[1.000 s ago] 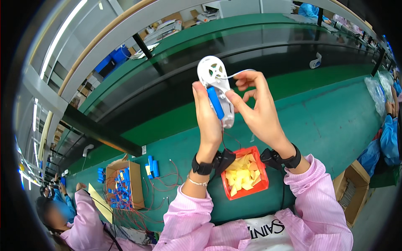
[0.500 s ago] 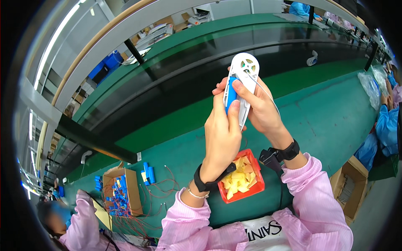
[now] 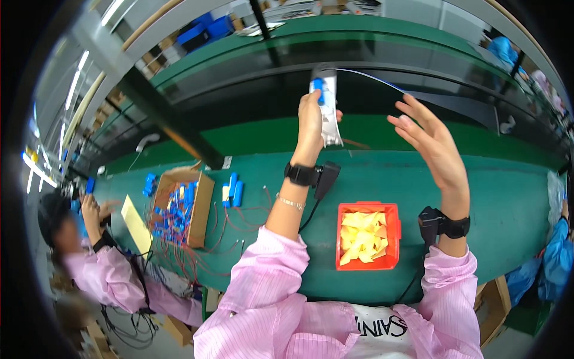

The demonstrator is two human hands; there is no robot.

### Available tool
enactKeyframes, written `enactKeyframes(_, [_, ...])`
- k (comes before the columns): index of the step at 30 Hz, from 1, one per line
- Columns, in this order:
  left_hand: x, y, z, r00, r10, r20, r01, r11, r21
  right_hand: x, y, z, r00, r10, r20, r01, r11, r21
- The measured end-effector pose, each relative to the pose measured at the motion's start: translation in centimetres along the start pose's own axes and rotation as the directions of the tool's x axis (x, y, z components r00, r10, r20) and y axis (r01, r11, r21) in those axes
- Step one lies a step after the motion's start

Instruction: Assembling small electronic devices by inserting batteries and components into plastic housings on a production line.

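Observation:
My left hand (image 3: 310, 122) grips a long white plastic housing (image 3: 328, 122) above the far part of the bench, its fingers wrapped behind. A blue cylindrical battery (image 3: 318, 87) lies in the housing, with my thumb against it. The housing's far end is blurred. From that end a thin pale wire (image 3: 368, 76) arcs rightward toward my right fingertips; whether it touches them I cannot tell. My right hand (image 3: 435, 143) is raised to the right, apart from the housing, with its fingers stretched out.
On the green bench a red tray (image 3: 397, 239) holds yellow paper pieces (image 3: 362, 236). A cardboard box (image 3: 202, 209) of blue wired batteries stands left, with loose batteries (image 3: 233, 190) beside it. A co-worker (image 3: 107, 269) sits at left. A dark post (image 3: 170, 116) rises at the bench's back.
My right hand has let go of the housing and moved right. My left hand keeps the housing, now farther away and turned. The wire stretches out to the right. The view has shifted.

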State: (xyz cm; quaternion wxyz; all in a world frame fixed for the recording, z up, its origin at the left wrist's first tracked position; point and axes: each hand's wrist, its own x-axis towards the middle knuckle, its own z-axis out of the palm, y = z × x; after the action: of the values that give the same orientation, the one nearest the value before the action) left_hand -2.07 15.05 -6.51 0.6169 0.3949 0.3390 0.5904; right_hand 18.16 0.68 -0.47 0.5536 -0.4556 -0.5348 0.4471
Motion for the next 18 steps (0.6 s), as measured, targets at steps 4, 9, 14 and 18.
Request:
enactKeyframes(4, [4.2,-4.1,-3.7,0.909,0.218,-0.356,-0.16,0.97,0.186,-0.4,-0.5,0.9,0.997,-0.049,-0.057,0.053,0.996,0.073])
enactKeyframes(9, [3.0,-2.4,-2.9,0.996,0.046,0.082,-0.086,0.803,0.59,0.0,-0.4,0.3,0.997,-0.065,-0.044,0.068,0.996,0.061])
enactKeyframes(14, [-1.1,3.9,-7.5,0.989,-0.096,0.111,-0.105,0.065,0.992,-0.3,-1.3,0.1,0.998,-0.064,0.018,0.065,0.992,-0.106])
enactKeyframes(18, [-4.2,8.3,-18.7,0.956,0.025,-0.294,0.284,-0.348,0.893,-0.3,-1.6,0.8,0.995,-0.098,0.024,0.101,0.983,-0.151])
